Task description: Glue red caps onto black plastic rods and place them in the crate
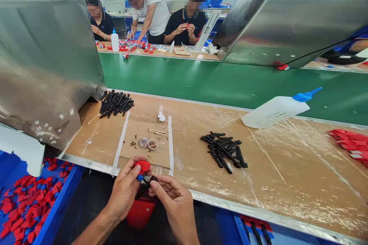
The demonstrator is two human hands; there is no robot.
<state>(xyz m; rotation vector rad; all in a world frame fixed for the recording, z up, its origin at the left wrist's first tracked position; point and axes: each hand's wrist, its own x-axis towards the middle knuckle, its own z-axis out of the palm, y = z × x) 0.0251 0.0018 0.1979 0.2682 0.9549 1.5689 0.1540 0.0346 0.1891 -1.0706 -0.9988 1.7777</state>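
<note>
Near the table's front edge, my left hand [125, 189] is closed on a small red and blue part [143, 166], held between thumb and fingers. My right hand [172, 197] pinches a black stick-like piece [145, 187], whose upper end lies at the thumb and forefinger. The black piece is beside the blue underside of the red part; my fingers partly hide where they meet. Just beyond the hands, a cardboard sheet [132, 157] taped to the table carries a small round dish [152, 144] with a swab in it.
Black pieces lie piled at the back left [116, 102] and right of centre [224, 149]. A white bottle with blue nozzle [276, 111] leans at the right, near red parts [349, 143]. Blue bins [66, 195] sit below the edge. People work beyond the green belt [172, 78].
</note>
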